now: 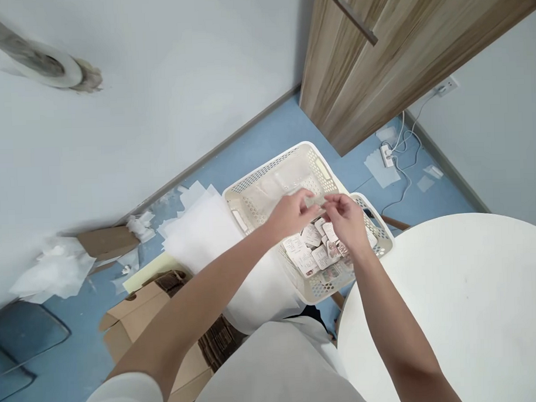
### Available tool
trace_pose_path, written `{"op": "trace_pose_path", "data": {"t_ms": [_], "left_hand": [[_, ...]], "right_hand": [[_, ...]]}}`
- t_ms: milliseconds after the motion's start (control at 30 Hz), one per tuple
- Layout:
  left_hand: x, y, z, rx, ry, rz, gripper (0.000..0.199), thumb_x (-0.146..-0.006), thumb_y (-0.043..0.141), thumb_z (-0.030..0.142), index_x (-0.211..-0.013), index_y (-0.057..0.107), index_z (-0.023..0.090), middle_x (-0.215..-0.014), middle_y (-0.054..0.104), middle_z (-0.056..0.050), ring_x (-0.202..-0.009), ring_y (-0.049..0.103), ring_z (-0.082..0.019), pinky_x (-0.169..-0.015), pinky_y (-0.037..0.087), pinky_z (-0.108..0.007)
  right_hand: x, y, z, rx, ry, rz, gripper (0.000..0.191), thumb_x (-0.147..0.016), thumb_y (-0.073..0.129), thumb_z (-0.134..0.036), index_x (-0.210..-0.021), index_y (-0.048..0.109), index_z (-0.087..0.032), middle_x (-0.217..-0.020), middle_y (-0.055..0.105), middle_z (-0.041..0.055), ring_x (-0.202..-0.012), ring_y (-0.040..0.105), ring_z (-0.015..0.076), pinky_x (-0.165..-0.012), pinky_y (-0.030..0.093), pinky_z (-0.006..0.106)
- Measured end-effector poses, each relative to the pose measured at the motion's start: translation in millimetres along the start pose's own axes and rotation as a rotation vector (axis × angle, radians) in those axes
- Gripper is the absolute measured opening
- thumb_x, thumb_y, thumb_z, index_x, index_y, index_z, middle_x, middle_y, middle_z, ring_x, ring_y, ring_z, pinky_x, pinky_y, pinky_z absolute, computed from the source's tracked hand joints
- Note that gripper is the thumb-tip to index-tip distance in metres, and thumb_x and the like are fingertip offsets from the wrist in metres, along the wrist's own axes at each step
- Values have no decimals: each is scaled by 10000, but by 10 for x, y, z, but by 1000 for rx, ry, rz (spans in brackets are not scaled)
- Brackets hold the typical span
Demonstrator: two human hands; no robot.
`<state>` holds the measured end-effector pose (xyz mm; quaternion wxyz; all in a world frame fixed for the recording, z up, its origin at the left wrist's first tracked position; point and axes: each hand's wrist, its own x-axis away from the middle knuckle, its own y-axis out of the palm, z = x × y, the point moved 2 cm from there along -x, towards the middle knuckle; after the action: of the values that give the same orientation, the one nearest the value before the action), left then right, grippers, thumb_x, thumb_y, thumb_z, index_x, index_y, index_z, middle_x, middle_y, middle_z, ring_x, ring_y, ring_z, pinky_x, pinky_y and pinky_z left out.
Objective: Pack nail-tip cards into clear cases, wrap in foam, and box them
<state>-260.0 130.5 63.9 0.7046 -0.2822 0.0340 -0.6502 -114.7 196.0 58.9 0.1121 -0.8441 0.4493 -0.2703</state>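
My left hand (295,213) and my right hand (345,219) meet over two white plastic baskets, fingertips close together. Both have bent fingers in a pinch; a thin, see-through edge seems to lie between them, too small to name. Below my right hand, the nearer basket (305,294) contains several white printed cards (303,255) with rounded corners, some in clear wrapping. Behind my left hand, the farther basket (267,172) has pale, see-through plastic pieces (289,180) inside. My hands and forearms hide part of both baskets.
A round white table (456,300) stands at the right. Left of the baskets are white sheets (198,227) and an open cardboard box (140,311). A wooden cabinet (377,56) stands behind, with a power strip (386,156) and cables on the blue floor.
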Motion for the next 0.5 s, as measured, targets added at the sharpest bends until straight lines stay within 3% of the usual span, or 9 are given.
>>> {"op": "trace_pose_path", "data": {"t_ms": [100, 233, 367, 500], "left_hand": [[155, 334, 31, 54, -11, -166, 337, -789, 460, 250, -1112, 522, 175, -896, 650, -45, -815, 606, -165, -764, 443, -278], [269, 685, -31, 46, -102, -314, 478, -714, 511, 189, -1191, 466, 183, -1133, 579, -85, -1056, 528, -233, -881, 397, -306], [262, 944, -110, 89, -188, -279, 568, -687, 522, 160, -1238, 389, 150, -1239, 495, -120, -1165, 439, -257, -956, 341, -343], [218, 1149, -213, 281, -266, -176, 543, -685, 470, 109, -1217, 370, 156, -1242, 484, -112, -1154, 450, -214, -929, 373, -330]], "right_hand": [[266, -230, 188, 367, -15, -40, 250, -782, 451, -293, -946, 607, -188, -756, 637, 33, -658, 585, 162, -685, 460, 319], [406, -232, 485, 640, -115, -55, 353, -744, 493, -199, -1093, 544, -178, -997, 604, 96, -851, 565, 228, -752, 436, 351], [435, -45, 668, 752, -185, -26, 483, -730, 527, -179, -1203, 432, -171, -1144, 508, 138, -974, 507, 266, -818, 400, 378], [477, 97, 754, 879, -184, 33, 393, -753, 496, -153, -1142, 457, -186, -1138, 487, 145, -913, 512, 254, -751, 393, 346]]}}
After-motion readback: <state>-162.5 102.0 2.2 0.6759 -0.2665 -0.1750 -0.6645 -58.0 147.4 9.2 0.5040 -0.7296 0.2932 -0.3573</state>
